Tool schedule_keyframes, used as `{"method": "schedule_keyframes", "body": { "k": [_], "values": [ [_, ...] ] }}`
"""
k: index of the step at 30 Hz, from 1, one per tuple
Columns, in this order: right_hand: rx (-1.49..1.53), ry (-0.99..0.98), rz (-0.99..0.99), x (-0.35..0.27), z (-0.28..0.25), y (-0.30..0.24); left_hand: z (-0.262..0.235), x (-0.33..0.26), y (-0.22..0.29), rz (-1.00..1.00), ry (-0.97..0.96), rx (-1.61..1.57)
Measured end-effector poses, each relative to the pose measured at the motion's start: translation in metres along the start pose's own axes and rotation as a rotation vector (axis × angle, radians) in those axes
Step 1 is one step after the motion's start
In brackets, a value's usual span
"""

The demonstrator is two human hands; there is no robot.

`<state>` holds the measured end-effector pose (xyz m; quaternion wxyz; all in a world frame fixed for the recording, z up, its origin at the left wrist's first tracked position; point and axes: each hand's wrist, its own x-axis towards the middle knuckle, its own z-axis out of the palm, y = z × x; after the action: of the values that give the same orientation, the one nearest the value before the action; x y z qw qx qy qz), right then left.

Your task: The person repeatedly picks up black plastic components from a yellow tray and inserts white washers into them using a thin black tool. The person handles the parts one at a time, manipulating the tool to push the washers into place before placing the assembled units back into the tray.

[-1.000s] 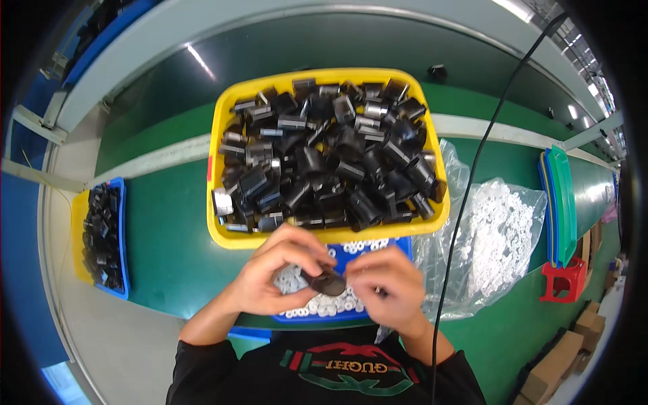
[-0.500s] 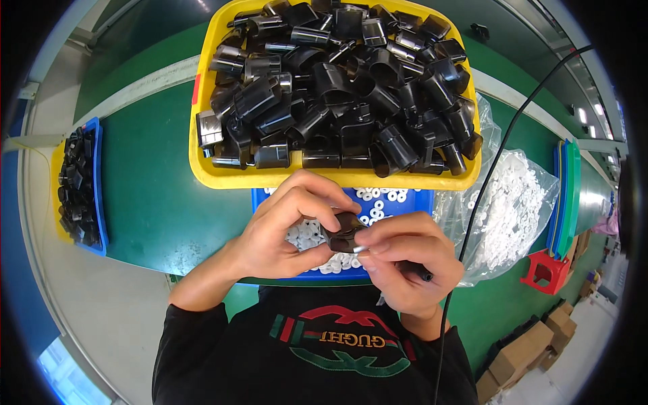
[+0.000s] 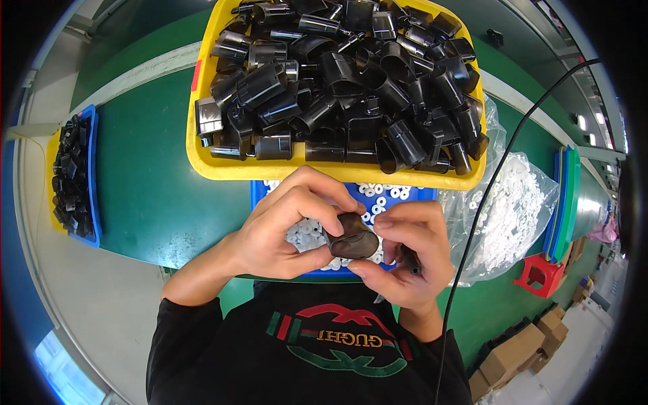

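Observation:
My left hand [image 3: 287, 226] pinches a glossy dark plastic part [image 3: 354, 239] between thumb and fingers, its rounded open end turned toward my right hand. Just beside that end, my right hand [image 3: 415, 253] has thumb and forefinger apart. Its other fingers are curled round a small dark stick-like object [image 3: 410, 259], mostly hidden in the palm. Below both hands lies a blue tray [image 3: 425, 194] with many small white rings [image 3: 379, 202], partly covered by my fingers.
A yellow bin [image 3: 317, 169] heaped with black plastic parts stands just beyond my hands. On the right are a clear bag [image 3: 503, 216] of white rings, a hanging black cable [image 3: 503, 152] and a red stool [image 3: 540, 275]. Another filled bin [image 3: 94, 175] sits far left.
My right thumb and forefinger have parted and drawn back from the dark part. The small white piece at their tips no longer shows there. The part's open end now faces more into view.

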<state>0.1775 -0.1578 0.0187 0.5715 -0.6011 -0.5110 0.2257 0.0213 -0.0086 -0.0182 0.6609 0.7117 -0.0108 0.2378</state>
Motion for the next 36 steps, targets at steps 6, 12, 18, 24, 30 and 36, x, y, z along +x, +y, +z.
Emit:
{"method": "schedule_keyframes", "body": {
  "k": [6, 12, 18, 24, 30, 36],
  "values": [
    [0.028, -0.034, -0.061, 0.0, 0.006, 0.004, 0.007, 0.001, -0.003, -0.026, 0.062, -0.047],
    [-0.081, -0.075, -0.088, 0.004, 0.006, 0.001, 0.01, -0.005, -0.002, -0.051, 0.082, -0.034],
    [-0.044, -0.003, -0.09, -0.005, 0.006, -0.004, 0.003, 0.0, 0.002, -0.084, -0.069, -0.016],
    [-0.094, 0.008, -0.075, -0.007, 0.007, -0.004, -0.007, 0.004, 0.006, -0.022, -0.094, 0.017],
    [-0.106, -0.011, -0.105, -0.011, 0.004, -0.008, -0.004, 0.005, 0.003, -0.038, -0.071, 0.057],
    [-0.107, -0.043, -0.161, -0.005, 0.006, -0.004, -0.004, 0.008, 0.009, -0.044, -0.073, 0.074]
  ]
}}
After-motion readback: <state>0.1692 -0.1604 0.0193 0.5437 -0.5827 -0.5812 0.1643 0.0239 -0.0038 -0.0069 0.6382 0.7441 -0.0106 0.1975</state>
